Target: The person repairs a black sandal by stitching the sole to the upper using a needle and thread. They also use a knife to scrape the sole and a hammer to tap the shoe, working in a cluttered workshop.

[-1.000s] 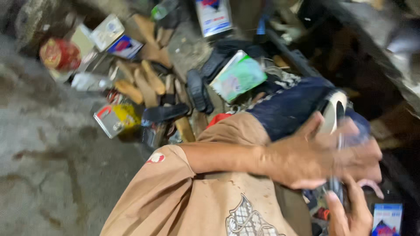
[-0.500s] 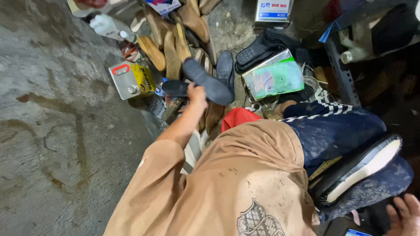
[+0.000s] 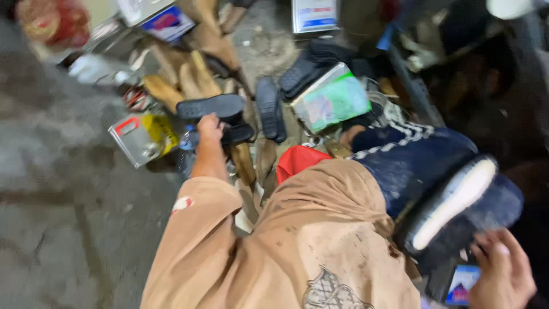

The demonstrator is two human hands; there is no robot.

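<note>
**Left hand on a black sole among cartons and tins**

The left hand point(image 3: 210, 127) grips a black sole point(image 3: 210, 106) on the floor, beside a silver-yellow tin point(image 3: 143, 137). A green box point(image 3: 334, 102) lies right of more soles. The right hand point(image 3: 503, 272), fingers spread, rests by a dark shoe point(image 3: 457, 209).

1. A green-faced flat box point(image 3: 334, 102) lies among dark soles.
2. A metal can with a yellow label point(image 3: 143, 137) lies on the grey concrete floor point(image 3: 63, 229).
3. Tan wooden shoe forms point(image 3: 183, 80) are heaped behind.
</note>
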